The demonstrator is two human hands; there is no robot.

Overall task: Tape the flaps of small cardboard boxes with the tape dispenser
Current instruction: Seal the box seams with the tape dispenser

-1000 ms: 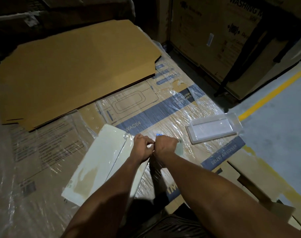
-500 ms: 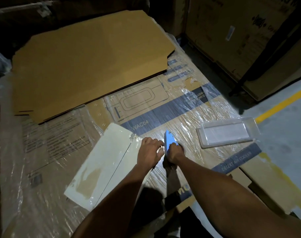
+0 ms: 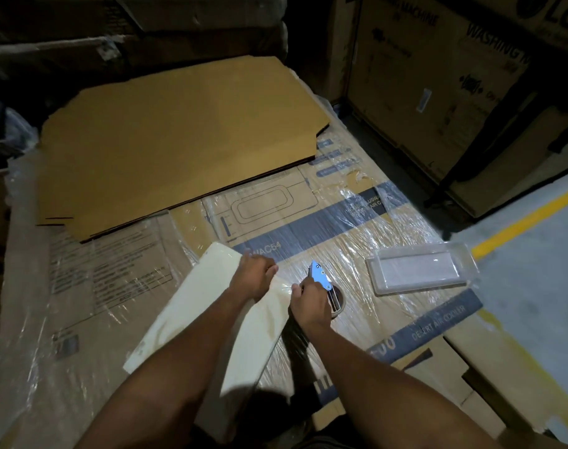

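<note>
Flat pale cream cardboard box (image 3: 211, 319) lies on the plastic-wrapped carton top serving as tabletop (image 3: 357, 222), in front of the person. Left hand (image 3: 252, 280) curls over and presses its far end. Right hand (image 3: 310, 307), just beside the box's right edge, is clamped on the blue-plated tape dispenser (image 3: 324, 285). Judgement: box light, thin, likely to slide on film; hold near the flap seam. Clear plastic tray (image 3: 420, 268) sits right; large brown cardboard sheet (image 3: 179, 140) behind, neither obstructing.

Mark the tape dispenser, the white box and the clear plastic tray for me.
tape dispenser (image 3: 321, 277), head view, on its blue metal plate.
white box (image 3: 208, 315), head view, top face.
clear plastic tray (image 3: 418, 268), head view, flat middle.
</note>
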